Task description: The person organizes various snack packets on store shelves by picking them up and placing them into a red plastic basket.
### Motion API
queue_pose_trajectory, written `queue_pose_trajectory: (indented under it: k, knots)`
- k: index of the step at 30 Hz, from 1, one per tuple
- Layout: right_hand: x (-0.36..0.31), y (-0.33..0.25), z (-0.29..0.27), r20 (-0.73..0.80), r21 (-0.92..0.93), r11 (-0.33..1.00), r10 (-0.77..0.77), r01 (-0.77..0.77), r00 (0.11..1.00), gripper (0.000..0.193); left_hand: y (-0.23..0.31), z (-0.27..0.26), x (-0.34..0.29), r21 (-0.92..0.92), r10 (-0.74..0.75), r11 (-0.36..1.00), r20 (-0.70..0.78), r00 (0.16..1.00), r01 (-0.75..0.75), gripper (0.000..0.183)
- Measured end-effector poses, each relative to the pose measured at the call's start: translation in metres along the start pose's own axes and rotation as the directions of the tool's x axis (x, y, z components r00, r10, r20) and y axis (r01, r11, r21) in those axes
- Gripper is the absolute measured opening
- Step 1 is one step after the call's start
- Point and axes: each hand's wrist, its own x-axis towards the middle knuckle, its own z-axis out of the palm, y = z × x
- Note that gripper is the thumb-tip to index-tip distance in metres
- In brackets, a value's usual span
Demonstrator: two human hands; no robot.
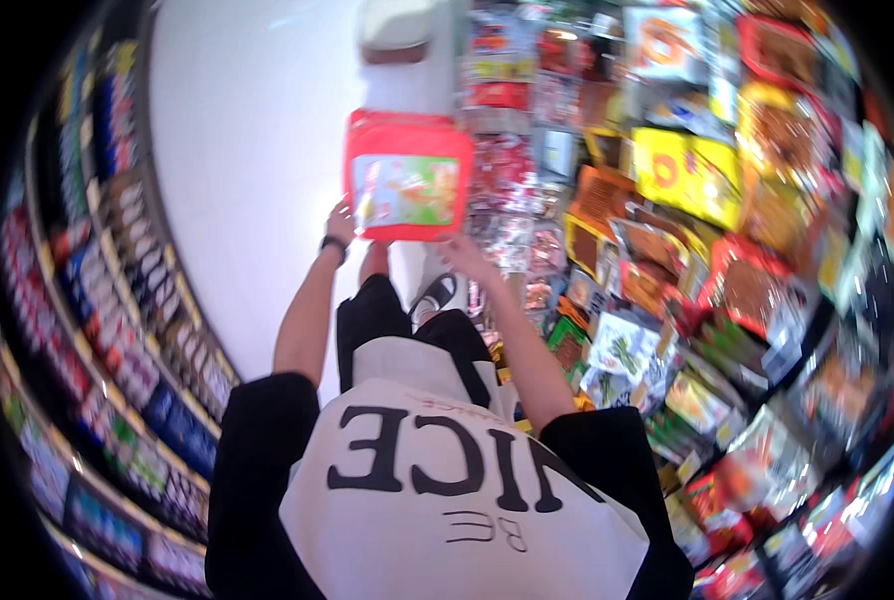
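Observation:
A red box-shaped container (407, 133) with a green, yellow and white picture label on its near side is held out in front of me over the aisle. My left hand (340, 222), with a dark band at the wrist, grips its lower left edge. At the lower right corner is my right hand (466, 257), blurred, its fingers against the container. What the container holds, if anything, cannot be seen.
Packaged snacks (687, 175) in many colours pile up close along my right. Stocked shelves (137, 290) curve along the left. Ahead on the pale floor (247, 120) stands a whitish, rounded object (395, 28). My sandalled foot (435, 297) shows below the container.

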Motion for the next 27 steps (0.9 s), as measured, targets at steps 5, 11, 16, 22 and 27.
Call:
queue_pose_trajectory:
  k: [5, 11, 16, 22, 27]
  knots:
    - [-0.069, 0.074, -0.012, -0.253, 0.129, 0.991, -0.002, 0.035, 0.967, 0.031, -0.010, -0.013, 0.013, 0.277, 0.215, 0.931, 0.112, 0.970, -0.238, 0.036]
    - [-0.168, 0.168, -0.044, -0.597, 0.283, 0.958, 0.133, 0.052, 0.791, 0.024, 0.051, 0.014, -0.008, 0.447, -0.008, 0.890, 0.214, 0.977, -0.091, 0.027]
    - [-0.227, 0.195, -0.052, -0.735, 0.427, 0.825, 0.079, 0.370, 0.673, 0.020, 0.058, 0.066, -0.026, 0.485, 0.058, 0.840, 0.368, 0.928, -0.244, 0.031]
    - [-0.267, 0.201, -0.067, -0.835, 0.529, 0.505, 0.164, 0.682, 0.525, 0.018, 0.057, 0.187, -0.126, 0.486, 0.159, 0.702, 0.606, 0.779, -0.521, 0.024]
    - [-0.339, 0.193, -0.101, -0.929, 0.370, 0.353, 0.141, 0.859, 0.342, 0.017, 0.083, 0.335, -0.303, 0.208, 0.206, 0.587, 0.896, 0.393, -0.782, 0.023]
